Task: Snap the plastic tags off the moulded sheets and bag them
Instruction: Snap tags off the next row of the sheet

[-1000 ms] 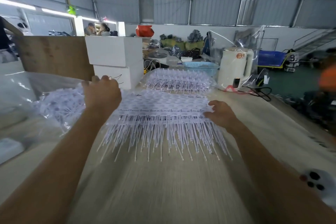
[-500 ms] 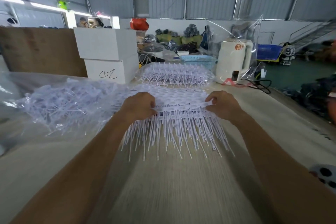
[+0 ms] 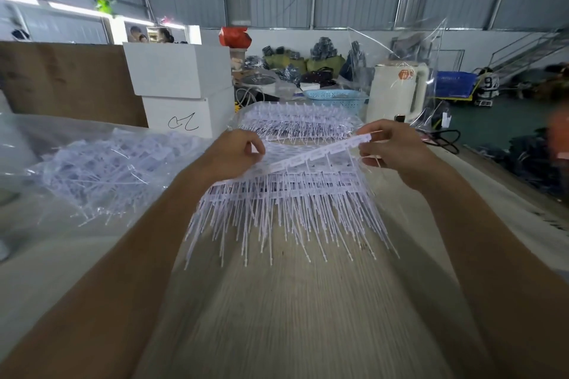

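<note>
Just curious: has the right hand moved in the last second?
Yes. The right hand has lifted off the pile of sheets, raising one strip's end toward the white kettle.

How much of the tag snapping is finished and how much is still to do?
Done: a heap of loose tags already lies in the clear bag. In hand: the left hand and right hand grip one sheet, lifted at the right. Left: the stack below and another pile behind.

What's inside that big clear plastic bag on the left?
The clear bag holds a loose heap of white plastic tags. What lies beneath the heap is covered.
</note>
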Demonstrator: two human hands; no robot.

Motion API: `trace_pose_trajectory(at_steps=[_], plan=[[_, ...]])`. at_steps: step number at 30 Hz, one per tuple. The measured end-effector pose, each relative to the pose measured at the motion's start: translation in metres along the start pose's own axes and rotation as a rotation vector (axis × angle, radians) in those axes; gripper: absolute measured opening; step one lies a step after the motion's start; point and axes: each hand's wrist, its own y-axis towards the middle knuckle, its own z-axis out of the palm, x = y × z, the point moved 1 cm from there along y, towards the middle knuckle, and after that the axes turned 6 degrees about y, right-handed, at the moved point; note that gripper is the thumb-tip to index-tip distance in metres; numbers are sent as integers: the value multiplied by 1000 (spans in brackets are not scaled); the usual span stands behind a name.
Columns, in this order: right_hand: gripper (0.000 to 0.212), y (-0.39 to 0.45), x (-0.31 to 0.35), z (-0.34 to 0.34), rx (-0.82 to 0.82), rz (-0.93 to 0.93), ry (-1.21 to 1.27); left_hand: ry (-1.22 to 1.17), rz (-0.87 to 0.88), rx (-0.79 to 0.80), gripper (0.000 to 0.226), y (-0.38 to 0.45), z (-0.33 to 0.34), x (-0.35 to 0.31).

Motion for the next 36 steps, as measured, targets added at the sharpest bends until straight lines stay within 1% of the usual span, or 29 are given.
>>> trace_pose_trajectory(at_steps=[1,2,4,5,6,8,10,12,16,20,23,26,27,29,31,33,34,35,36], plan=[[22,0,1,-3,-3,22,43,-20,5,7,9,2,-2,0],[23,0,1,-7,-3,45,92,-21,9,42,12,2,-3,-1],[24,1,2,-13,8,84,197,27,13,167,26,1,-1,1],[25,1,2,-15,17,97,246,57,18,229,29,-1,2,1],[25,2,2,-16,25,107,287,74,34,270,27,-2,4,2],[26,3,2,-16,38,117,330,67,66,272,16,-3,4,1],[26,4,1,-15,38,125,350,59,100,219,6,-3,-2,-1],[25,4,0,-14,23,133,368,26,110,169,8,-2,-11,-4],[21,5,-4,-15,-13,137,400,-11,146,120,13,-3,-30,-14],[21,7,-8,-19,-49,132,443,-41,192,47,12,-4,-48,-34],[21,10,-9,-22,-71,140,500,-15,219,-5,7,-8,-61,-50],[19,11,-7,-20,-35,122,567,31,220,-96,7,-13,-77,-61],[18,9,-6,-19,-17,102,556,54,215,-144,8,-14,-83,-64],[17,5,-2,-14,23,28,455,166,181,-262,12,-16,-91,-68],[15,-1,5,-10,66,-45,330,371,131,-393,15,-17,-95,-71],[16,-7,15,-5,155,-59,259,591,111,-506,17,-18,-94,-72],[18,-10,20,-3,225,-57,251,667,111,-520,18,-17,-92,-71],[20,-12,25,0,293,-59,252,687,122,-492,20,-18,-88,-71],[20,-14,31,4,344,-70,253,639,146,-428,23,-18,-82,-71]])
